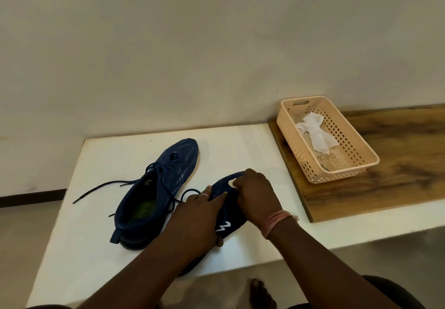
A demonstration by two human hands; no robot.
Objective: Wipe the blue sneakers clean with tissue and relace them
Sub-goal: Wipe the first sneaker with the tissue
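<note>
Two blue sneakers lie on the white table (101, 255). The left sneaker (159, 188) stands upright with its dark laces loose and trailing to the left. The right sneaker (231, 214), with a white logo on its side, is under both hands. My left hand (199, 217) grips it around the middle, thumb on its near side. My right hand (257, 195) pinches a small white wad of tissue (231, 183) and presses it on the toe area. Most of this sneaker is hidden by my hands.
A peach plastic basket (356, 151) with used white tissue (317, 131) sits on a wooden board (397, 176) at the right. A wall runs behind the table. My foot (261, 294) shows on the floor below the table's front edge.
</note>
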